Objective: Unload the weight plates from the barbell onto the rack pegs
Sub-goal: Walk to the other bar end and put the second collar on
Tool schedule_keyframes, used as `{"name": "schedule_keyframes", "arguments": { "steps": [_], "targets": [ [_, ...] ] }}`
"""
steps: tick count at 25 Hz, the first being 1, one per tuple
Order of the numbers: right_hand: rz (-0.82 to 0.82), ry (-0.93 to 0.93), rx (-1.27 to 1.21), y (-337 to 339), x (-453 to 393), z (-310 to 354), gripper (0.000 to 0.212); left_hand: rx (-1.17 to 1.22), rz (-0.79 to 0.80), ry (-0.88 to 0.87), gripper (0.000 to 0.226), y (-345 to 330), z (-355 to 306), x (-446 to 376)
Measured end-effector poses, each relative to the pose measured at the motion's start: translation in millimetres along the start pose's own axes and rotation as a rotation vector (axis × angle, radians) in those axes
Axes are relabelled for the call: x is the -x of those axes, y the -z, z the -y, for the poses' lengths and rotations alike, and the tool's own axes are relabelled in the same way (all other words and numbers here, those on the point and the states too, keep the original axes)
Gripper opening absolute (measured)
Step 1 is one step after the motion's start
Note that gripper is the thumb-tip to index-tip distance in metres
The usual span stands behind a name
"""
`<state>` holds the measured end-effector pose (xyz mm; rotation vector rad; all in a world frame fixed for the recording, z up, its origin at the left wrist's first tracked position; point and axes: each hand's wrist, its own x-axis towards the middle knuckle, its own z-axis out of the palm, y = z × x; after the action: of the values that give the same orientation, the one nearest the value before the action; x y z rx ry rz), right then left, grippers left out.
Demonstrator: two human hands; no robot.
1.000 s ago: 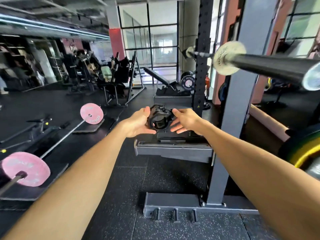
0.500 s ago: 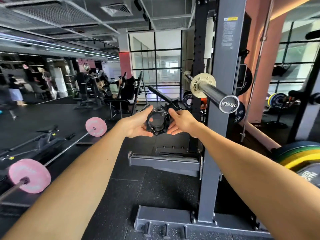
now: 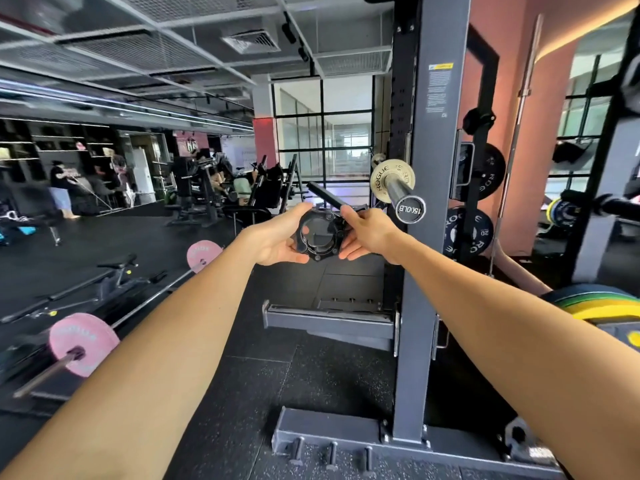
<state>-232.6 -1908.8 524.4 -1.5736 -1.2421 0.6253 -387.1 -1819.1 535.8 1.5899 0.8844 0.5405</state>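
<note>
At squat rack, arms outstretched: left hand (image 3: pixel 277 239) and right hand (image 3: pixel 369 233) both grip black barbell collar (image 3: pixel 317 233) between them. Beyond, bare barbell sleeve (image 3: pixel 398 190) reads "ROGUE", end cap mirrored "150LB". Farther, black plates (image 3: pixel 467 233) marked "ROGUE", "20", partly hidden behind rack upright (image 3: pixel 429 237).

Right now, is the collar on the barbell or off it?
Off. Both hands, left and right, hold the collar in the air, left of the bare barbell sleeve.

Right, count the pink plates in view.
2, both on the bar lying on the floor at left: the near pink plate low left, the far pink plate beside the left forearm. Others may be hidden.
</note>
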Motion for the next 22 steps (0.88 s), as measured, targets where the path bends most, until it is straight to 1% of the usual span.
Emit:
{"name": "schedule_keyframes", "arguments": {
  "steps": [3, 9, 13, 19, 22],
  "targets": [
    [-0.055, -0.005, -0.004, 15, 24, 4, 0.056, -0.023, 0.045, -0.027, 0.048, -18, -8, 14],
    [-0.196, -0.032, 0.010, 57, 61, 6, 0.050, -0.046, 0.180, -0.107, 0.044, -64, -29, 26],
    [-0.267, -0.047, 0.036, 87, 74, 5, 0.059, -0.029, 0.266, -0.143, 0.046, -95, -41, 24],
    [-0.324, -0.062, 0.035, 111, 74, 2, 0.063, 0.000, 0.258, -0.151, 0.058, -118, -54, 10],
    [-0.312, -0.062, 0.042, 114, 65, 2, 0.062, 0.037, 0.230, -0.153, 0.080, -118, -57, 1]
  ]
}}
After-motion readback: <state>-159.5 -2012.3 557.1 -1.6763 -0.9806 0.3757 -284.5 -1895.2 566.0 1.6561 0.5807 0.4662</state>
